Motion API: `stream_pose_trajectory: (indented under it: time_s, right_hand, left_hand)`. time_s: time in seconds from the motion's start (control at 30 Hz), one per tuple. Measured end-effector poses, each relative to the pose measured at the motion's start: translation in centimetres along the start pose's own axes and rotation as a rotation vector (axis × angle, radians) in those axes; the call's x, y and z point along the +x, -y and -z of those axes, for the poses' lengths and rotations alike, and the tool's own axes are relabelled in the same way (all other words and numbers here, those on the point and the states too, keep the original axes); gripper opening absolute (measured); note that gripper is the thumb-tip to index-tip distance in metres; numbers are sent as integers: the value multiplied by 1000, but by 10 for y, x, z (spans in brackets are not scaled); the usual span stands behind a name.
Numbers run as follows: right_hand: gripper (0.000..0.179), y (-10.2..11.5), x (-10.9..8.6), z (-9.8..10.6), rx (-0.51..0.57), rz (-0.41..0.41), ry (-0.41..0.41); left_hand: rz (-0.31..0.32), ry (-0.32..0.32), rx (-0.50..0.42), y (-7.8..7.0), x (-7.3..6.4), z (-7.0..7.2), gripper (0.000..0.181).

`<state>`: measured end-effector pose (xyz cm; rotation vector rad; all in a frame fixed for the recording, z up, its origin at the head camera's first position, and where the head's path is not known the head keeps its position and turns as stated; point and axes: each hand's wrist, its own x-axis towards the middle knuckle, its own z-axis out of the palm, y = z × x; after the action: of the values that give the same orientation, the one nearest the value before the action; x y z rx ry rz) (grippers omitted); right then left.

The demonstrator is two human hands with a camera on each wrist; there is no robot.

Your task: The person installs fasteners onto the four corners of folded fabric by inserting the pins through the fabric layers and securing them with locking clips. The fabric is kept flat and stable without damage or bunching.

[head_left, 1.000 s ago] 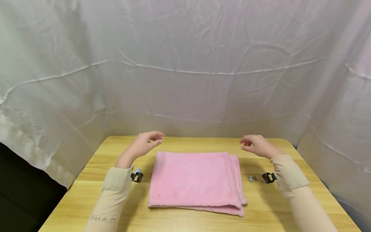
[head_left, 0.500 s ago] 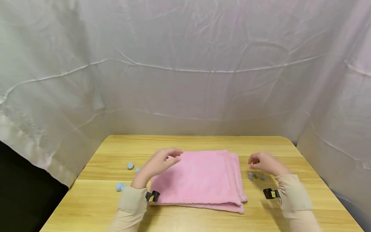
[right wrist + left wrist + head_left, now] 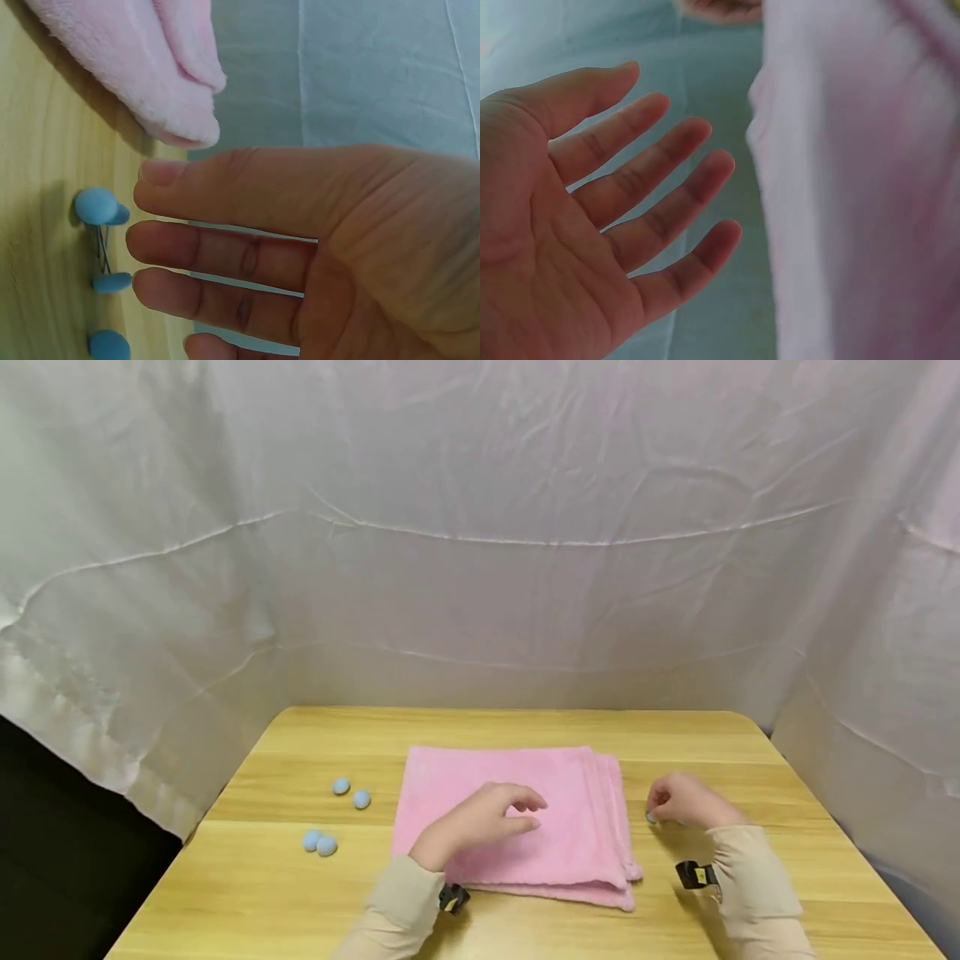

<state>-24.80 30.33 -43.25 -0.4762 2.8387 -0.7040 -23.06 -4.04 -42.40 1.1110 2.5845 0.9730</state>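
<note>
A folded pink plush cloth [image 3: 577, 835] lies on the wooden table. Over its middle my left hand [image 3: 487, 818] hovers with relaxed, spread fingers; its bare palm [image 3: 547, 240] shows in the left wrist view. My right hand [image 3: 693, 802] is low beside the cloth's right edge, thumb and fingers pointing at small light-blue round-headed pins. In the right wrist view, one blue head [image 3: 96, 206] has thin metal prongs below it, and another blue piece [image 3: 109, 346] lies lower down. A narrow gap separates them from the fingertips of my right hand [image 3: 240, 247].
To the cloth's left lie several more light-blue round pieces, including one at the back [image 3: 341, 786] and a touching pair [image 3: 319, 842] nearer the front. Pale curtains [image 3: 480, 610] hang around the table's back and sides.
My left hand has swept right from beyond the cloth's left edge to over its middle, uncovering the blue pieces there. My right hand has come down and nearer, to the blue pins.
</note>
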Motion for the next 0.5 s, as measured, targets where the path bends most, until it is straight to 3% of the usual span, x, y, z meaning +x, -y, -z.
stream_pose_trajectory:
  time_s: [0.27, 0.4, 0.5]
  right_hand:
    - [6, -2, 7, -9, -28, -10, 0]
    - [10, -3, 10, -16, -48, -25, 2]
    - [13, -3, 11, -19, -51, -38, 0]
  left_hand:
    - [-67, 129, 119, -11, 8, -36, 28]
    - [-36, 165, 233, -17, 5, -47, 38]
    - [24, 158, 322, -24, 3, -53, 46]
